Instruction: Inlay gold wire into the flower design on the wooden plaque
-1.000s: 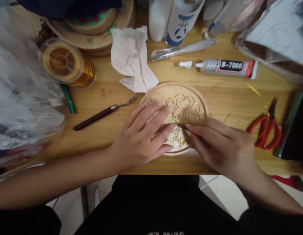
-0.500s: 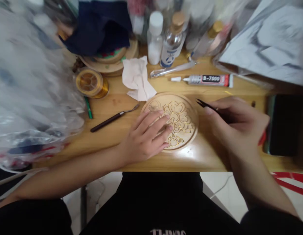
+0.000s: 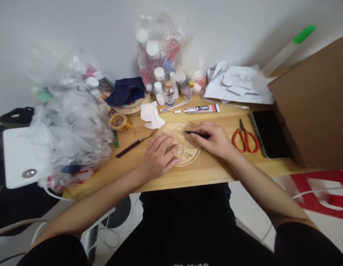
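At the center of the frame, a round wooden board (image 3: pixel 185 146) with a line pattern is lying flat on the table (image 3: pixel 171 178), partly beneath your hands. Your left hand (image 3: pixel 158 157) is resting on its left side, fingers loosely spread and holding nothing — probably steadying the board. Your right hand (image 3: pixel 214 139) is pinching black tweezers (image 3: pixel 198 134) over its upper right, likely for fine control; whether the tips are touching the wood is impossible to tell. A glue tube (image 3: pixel 203 108), above center, and red-handled cutters (image 3: pixel 244 134), right of center, are lying nearby — seemingly within easy reach.
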### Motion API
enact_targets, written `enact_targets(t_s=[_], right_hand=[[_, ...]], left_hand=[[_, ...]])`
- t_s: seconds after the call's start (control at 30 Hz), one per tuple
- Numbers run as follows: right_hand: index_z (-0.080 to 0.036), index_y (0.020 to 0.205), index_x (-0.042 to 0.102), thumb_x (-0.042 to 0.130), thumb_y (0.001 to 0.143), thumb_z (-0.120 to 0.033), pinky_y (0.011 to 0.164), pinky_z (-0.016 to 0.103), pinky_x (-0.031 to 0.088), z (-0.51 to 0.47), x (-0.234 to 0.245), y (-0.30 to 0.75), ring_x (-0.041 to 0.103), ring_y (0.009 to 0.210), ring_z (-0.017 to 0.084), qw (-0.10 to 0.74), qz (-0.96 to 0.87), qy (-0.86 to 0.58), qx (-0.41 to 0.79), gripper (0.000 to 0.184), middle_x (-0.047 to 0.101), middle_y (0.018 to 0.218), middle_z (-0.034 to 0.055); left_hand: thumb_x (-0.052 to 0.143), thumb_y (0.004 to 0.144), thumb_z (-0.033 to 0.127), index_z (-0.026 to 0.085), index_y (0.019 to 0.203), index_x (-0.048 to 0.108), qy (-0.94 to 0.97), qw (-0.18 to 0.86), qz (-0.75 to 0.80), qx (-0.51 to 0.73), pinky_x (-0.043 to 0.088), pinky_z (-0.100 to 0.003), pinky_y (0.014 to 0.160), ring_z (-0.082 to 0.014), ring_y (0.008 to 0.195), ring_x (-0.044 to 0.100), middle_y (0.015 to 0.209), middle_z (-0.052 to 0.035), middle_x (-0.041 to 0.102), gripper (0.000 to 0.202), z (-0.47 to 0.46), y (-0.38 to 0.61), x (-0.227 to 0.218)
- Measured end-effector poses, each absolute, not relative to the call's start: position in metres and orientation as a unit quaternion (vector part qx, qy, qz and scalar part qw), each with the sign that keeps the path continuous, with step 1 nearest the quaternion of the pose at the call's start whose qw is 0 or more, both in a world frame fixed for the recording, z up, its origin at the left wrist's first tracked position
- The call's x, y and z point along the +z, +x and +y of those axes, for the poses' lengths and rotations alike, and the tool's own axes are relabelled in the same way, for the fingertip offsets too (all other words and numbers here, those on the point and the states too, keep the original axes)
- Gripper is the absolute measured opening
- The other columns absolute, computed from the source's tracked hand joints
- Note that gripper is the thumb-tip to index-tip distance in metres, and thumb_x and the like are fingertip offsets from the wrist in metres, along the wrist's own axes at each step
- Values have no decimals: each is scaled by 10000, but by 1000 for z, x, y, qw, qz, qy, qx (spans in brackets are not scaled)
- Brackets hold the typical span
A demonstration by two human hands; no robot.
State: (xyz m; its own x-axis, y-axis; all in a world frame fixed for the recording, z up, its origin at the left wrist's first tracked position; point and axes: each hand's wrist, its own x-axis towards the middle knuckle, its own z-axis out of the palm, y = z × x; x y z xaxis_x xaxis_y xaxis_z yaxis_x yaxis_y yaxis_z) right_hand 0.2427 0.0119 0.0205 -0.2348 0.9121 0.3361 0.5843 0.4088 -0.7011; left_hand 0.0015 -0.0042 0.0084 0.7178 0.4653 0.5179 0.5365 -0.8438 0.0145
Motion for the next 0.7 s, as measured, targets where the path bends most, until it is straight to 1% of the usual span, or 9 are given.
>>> enact_targets(t_s=[0.17, 0.27, 0.33, 0.37, 0.4, 0.47, 0.53, 0.6, 0.7], right_hand=[[-186, 1025, 733, 617, 861, -210, 722, 281, 536, 1, 31, 235, 717, 837, 177, 283, -798, -484, 219, 202, 770, 966, 72], [-182, 1116, 694, 569, 905, -215, 769, 315, 555, -3, 44, 240, 717, 901, 194, 300, -772, -523, 203, 247, 761, 1037, 81], [-203, 1099, 696, 567, 904, -195, 738, 295, 551, -4, 55, 247, 704, 835, 166, 348, -742, -529, 219, 234, 755, 972, 46], [-213, 1065, 705, 572, 909, -205, 702, 281, 542, -3, 61, 249, 690, 805, 152, 378, -716, -529, 252, 204, 743, 958, 36], [-223, 1017, 715, 589, 906, -219, 629, 263, 518, 0, 66, 252, 663, 732, 136, 407, -684, -527, 298, 168, 721, 879, 19], [-221, 1008, 703, 534, 921, -196, 520, 247, 456, 7, 73, 254, 592, 605, 115, 444, -628, -496, 404, 192, 644, 724, -10], [-207, 1074, 672, 369, 938, -148, 481, 253, 437, 16, 73, 252, 560, 554, 113, 436, -603, -436, 507, 337, 617, 682, -13], [-189, 1103, 654, 333, 924, -142, 475, 257, 453, 21, 66, 246, 567, 546, 114, 407, -591, -387, 579, 370, 629, 681, -11], [-183, 1037, 680, 573, 885, -197, 493, 233, 492, 20, 52, 236, 598, 555, 101, 369, -582, -407, 600, 187, 676, 716, -12]], left_hand=[[621, 903, 308, 127, 1084, 690, -923, 68, -276, -261, 516, -519, 986, -320, 1185, 589, 1205, -176, 659, 265, -5, 1, 8], [628, 895, 291, 118, 1064, 686, -922, 58, -278, -263, 499, -512, 1002, -317, 1194, 579, 1200, -177, 657, 249, -4, 0, 5], [621, 899, 289, 123, 1045, 683, -920, 50, -280, -270, 497, -506, 1002, -309, 1185, 580, 1184, -165, 662, 229, -3, 0, 4], [616, 902, 289, 130, 1038, 680, -919, 45, -282, -274, 498, -503, 999, -306, 1178, 583, 1174, -156, 666, 219, -2, 0, 3], [613, 904, 288, 135, 1033, 677, -917, 41, -283, -277, 501, -500, 997, -302, 1171, 588, 1163, -148, 669, 210, -2, 0, 3], [616, 903, 285, 142, 1029, 672, -915, 36, -289, -278, 510, -493, 993, -298, 1153, 601, 1145, -136, 675, 199, -1, 0, 4], [620, 901, 284, 143, 1026, 669, -916, 33, -291, -274, 521, -486, 985, -296, 1136, 614, 1135, -132, 679, 195, 0, -1, 5], [617, 904, 285, 143, 1034, 669, -919, 28, -292, -262, 526, -483, 983, -295, 1129, 619, 1129, -131, 681, 199, 0, -1, 6], [602, 913, 278, 153, 1061, 673, -916, 15, -304, -260, 522, -488, 999, -294, 1138, 614, 1130, -125, 679, 207, 1, -2, 7]])
